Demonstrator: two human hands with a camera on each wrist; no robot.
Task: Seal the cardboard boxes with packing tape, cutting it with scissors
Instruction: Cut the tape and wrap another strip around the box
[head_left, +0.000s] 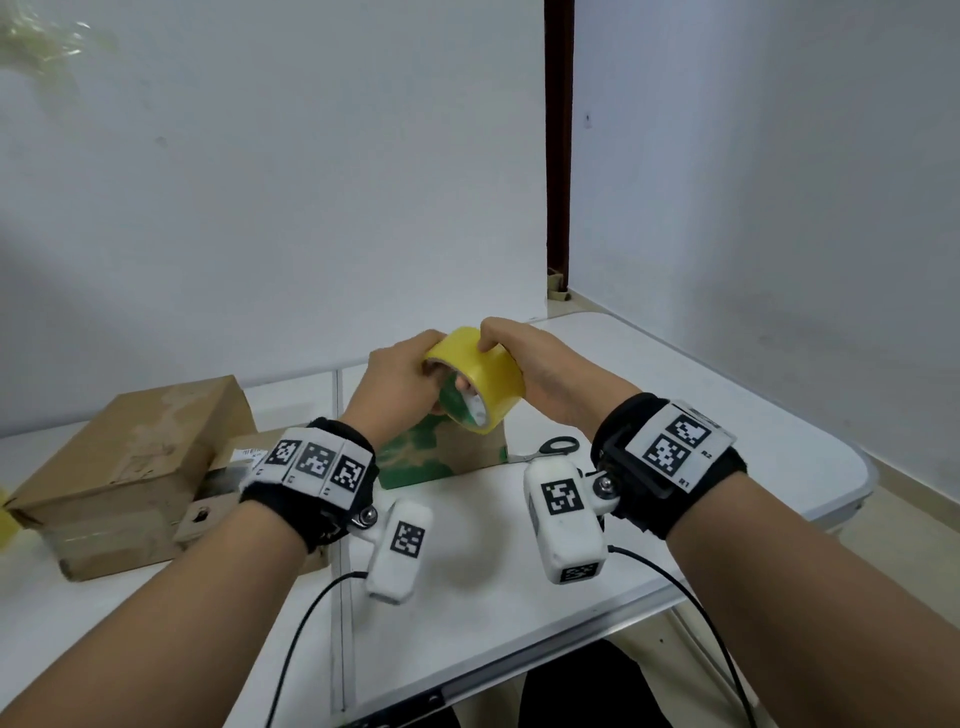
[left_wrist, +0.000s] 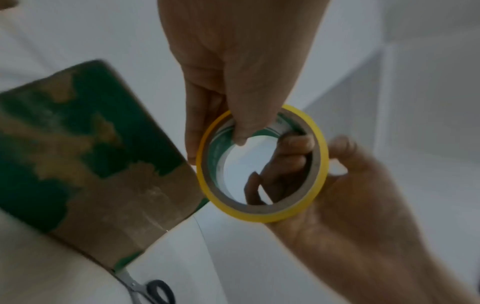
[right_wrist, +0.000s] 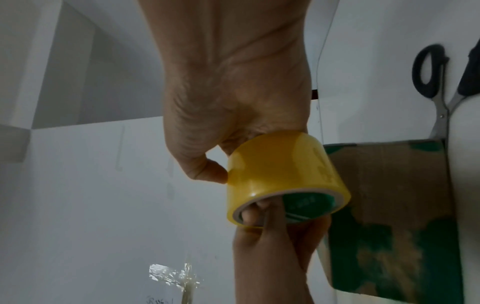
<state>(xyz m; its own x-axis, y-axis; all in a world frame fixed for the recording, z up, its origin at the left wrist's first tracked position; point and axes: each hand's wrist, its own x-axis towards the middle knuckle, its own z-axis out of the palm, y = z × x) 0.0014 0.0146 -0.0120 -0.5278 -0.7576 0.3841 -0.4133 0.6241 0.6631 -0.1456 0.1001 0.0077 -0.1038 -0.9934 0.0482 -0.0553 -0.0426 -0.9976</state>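
Head view: both hands hold the tape (head_left: 475, 379) above the table (head_left: 727, 415), over the box (head_left: 441, 457); left hand (head_left: 400, 384) hooks fingers through the core, right hand (head_left: 524, 364) picks at its glossy yellow face, likely hunting the loose end. Scissors (head_left: 556, 448) lie by the box.

Left wrist view: the cardboard ring (left_wrist: 262, 164) is pinched at its rim.

Right wrist view: the thumb (right_wrist: 207, 170) presses the smooth wrap.
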